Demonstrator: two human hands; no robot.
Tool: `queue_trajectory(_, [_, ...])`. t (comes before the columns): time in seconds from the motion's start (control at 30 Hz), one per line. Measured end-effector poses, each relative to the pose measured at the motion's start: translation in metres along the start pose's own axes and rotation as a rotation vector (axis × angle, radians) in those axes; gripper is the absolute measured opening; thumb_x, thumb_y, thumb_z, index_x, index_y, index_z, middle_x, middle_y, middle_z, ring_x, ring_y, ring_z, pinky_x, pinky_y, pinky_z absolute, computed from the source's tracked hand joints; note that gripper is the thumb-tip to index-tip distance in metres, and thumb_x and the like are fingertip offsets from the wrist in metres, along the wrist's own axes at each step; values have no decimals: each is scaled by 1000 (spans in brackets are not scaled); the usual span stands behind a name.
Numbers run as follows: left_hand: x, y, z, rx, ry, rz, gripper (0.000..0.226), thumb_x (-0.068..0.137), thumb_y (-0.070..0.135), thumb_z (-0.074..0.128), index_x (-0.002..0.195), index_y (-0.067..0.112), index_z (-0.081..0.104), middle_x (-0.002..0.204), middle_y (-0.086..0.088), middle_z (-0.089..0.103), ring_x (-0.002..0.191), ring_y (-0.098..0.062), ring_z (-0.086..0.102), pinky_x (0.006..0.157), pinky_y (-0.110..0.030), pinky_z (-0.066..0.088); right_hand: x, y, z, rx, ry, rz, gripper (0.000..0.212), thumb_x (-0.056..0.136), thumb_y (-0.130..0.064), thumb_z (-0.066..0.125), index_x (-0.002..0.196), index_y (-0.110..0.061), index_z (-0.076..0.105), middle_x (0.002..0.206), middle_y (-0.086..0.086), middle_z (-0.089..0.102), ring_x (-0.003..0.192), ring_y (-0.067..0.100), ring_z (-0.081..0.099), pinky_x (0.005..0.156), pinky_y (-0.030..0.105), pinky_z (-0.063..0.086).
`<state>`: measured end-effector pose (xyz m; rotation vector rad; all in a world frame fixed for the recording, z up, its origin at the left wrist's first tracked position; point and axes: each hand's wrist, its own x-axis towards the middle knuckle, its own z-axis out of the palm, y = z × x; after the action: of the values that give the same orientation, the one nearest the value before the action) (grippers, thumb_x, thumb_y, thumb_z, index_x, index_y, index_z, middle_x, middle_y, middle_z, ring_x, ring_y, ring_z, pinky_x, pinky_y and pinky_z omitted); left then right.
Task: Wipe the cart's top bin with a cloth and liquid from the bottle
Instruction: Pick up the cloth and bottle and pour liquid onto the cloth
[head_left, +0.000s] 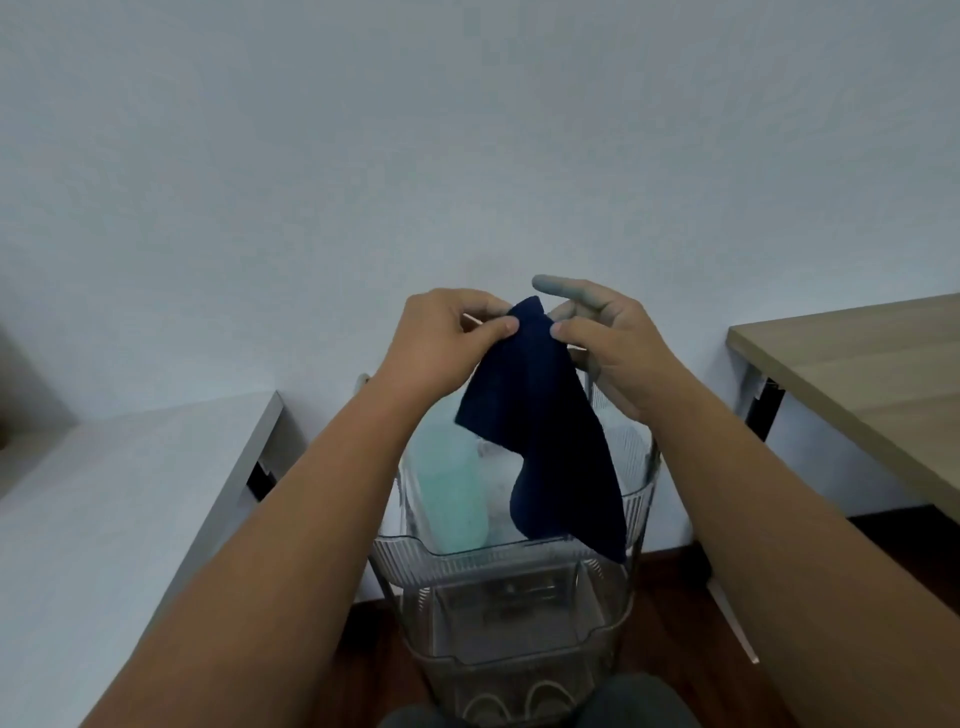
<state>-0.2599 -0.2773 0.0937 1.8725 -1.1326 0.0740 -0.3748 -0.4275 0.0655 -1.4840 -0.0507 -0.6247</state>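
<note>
A dark blue cloth (540, 431) hangs in the air above the cart's clear ribbed top bin (636, 499). My left hand (441, 343) pinches its upper edge between thumb and fingers. My right hand (608, 348) pinches the same edge from the right with thumb and a finger, while its other fingers stick out straight. A bottle of pale green liquid (452, 493) lies inside the top bin on the left, partly behind my left forearm. The cloth hides the bin's middle.
A lower clear bin (498, 629) of the cart shows beneath the top one. A white table (119, 493) stands to the left and a wooden desk (872, 374) to the right. A plain wall is behind, dark wood floor below.
</note>
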Motion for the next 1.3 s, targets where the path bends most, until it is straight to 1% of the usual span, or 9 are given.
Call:
queue_trajectory(0.17, [-2, 14, 6, 8, 124, 27, 6, 83, 21, 75, 84, 25, 79, 77, 12, 75, 71, -7, 72, 73, -29, 58, -2, -1, 5, -39, -34, -5, 35, 87, 3, 58, 112, -18, 69, 71, -1, 62, 71, 13, 64, 61, 30, 55])
queue_trajectory(0.27, [-7, 13, 4, -8, 175, 16, 6, 81, 26, 74, 78, 31, 76, 72, 16, 72, 65, -2, 69, 63, -19, 53, -3, -2, 4, -162, 36, -38, 20, 82, -5, 70, 97, -17, 73, 81, 12, 67, 72, 24, 67, 63, 41, 59])
queue_trajectory(0.37, [-14, 11, -1, 24, 163, 16, 7, 83, 24, 69, 77, 28, 68, 72, 16, 69, 67, 4, 65, 58, -8, 47, -2, -3, -1, -264, 14, 25, 9, 81, -11, 73, 88, -15, 72, 82, 19, 68, 66, 22, 66, 58, 35, 57])
queue_trajectory(0.53, [-28, 2, -10, 21, 46, -120, 12, 89, 26, 62, 78, 30, 61, 73, 12, 62, 63, -3, 57, 61, -18, 45, 11, -3, 4, -440, 37, 81, 14, 77, -17, 68, 72, -29, 69, 68, -4, 63, 60, 8, 60, 53, 24, 51])
queue_trajectory(0.67, [-56, -19, -7, -6, 148, -288, 6, 86, 37, 64, 83, 32, 63, 75, 8, 67, 69, -9, 63, 61, -25, 46, 20, 11, 35, -514, -53, 162, 15, 66, -21, 52, 52, -26, 56, 64, -6, 54, 56, 5, 49, 57, 25, 40])
queue_trajectory(0.77, [-76, -36, -4, -76, 264, -386, 14, 84, 39, 69, 80, 28, 61, 78, 3, 68, 73, -13, 65, 62, -26, 46, 26, 26, 47, -370, -116, 283, 9, 61, -17, 49, 53, -21, 50, 62, 1, 45, 63, 16, 40, 59, 30, 31])
queue_trajectory(0.93, [-83, -49, -1, -188, 292, -497, 14, 89, 30, 66, 91, 29, 52, 68, 15, 69, 70, -10, 67, 58, -21, 47, 37, 46, 53, -351, 24, 301, 12, 71, -12, 52, 73, -23, 50, 58, -2, 47, 51, 15, 40, 48, 25, 32])
queue_trajectory(1.17, [-87, -57, 4, -112, 275, -503, 20, 79, 34, 62, 85, 37, 43, 65, 7, 69, 61, -15, 64, 62, -36, 55, 38, 58, 66, -511, -52, 213, 15, 68, -24, 60, 70, -27, 45, 67, -6, 50, 60, 11, 45, 59, 28, 40])
queue_trajectory(1.3, [-93, -58, 5, -78, 278, -509, 18, 81, 34, 60, 84, 39, 43, 60, 8, 67, 53, -6, 60, 55, -32, 51, 27, 73, 71, -639, -31, 215, 9, 76, -31, 61, 77, -36, 53, 104, -7, 54, 101, 19, 50, 89, 38, 43])
